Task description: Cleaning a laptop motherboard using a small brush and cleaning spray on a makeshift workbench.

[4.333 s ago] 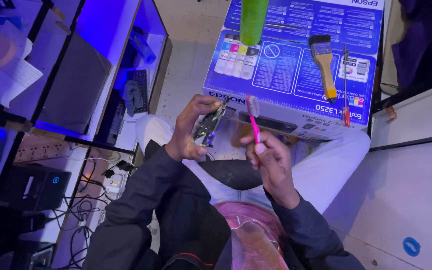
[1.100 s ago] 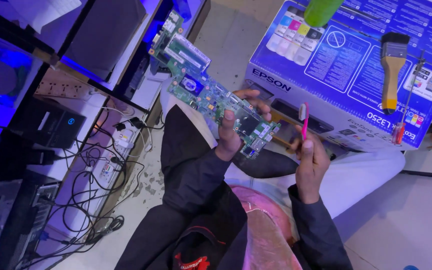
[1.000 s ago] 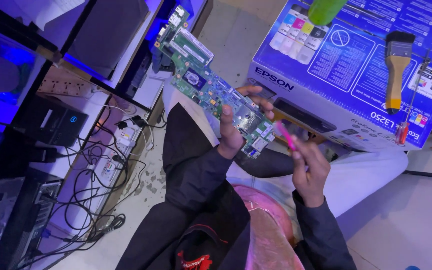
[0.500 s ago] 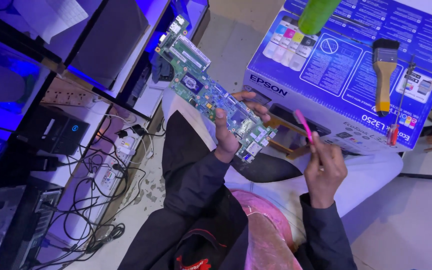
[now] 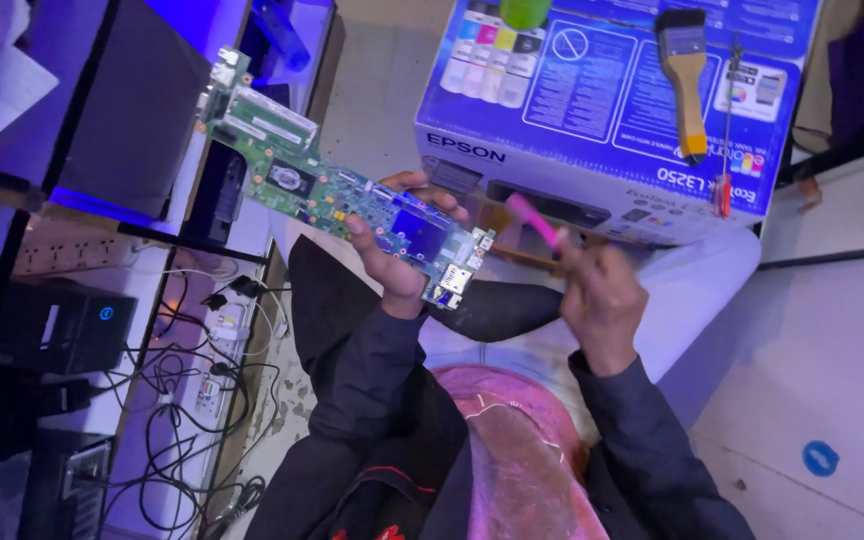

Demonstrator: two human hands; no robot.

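My left hand (image 5: 392, 262) still grips the board (image 5: 342, 197); my right hand (image 5: 600, 297), clutching the pink brush (image 5: 537, 221), has pulled back off it.

Glossy cardboard box (image 5: 592, 110); apparently wooden-handled brush (image 5: 687, 80).

A circuit board (image 5: 337, 195) sits in the left hand (image 5: 392, 265), with the right hand (image 5: 602, 300) just to its right gripping a toothbrush (image 5: 535, 219). Beyond both hands stands a printer box (image 5: 612, 110); a paintbrush (image 5: 685, 80) and screwdriver (image 5: 727, 130) lie on it. Cables (image 5: 177, 390) trail across the floor at left.
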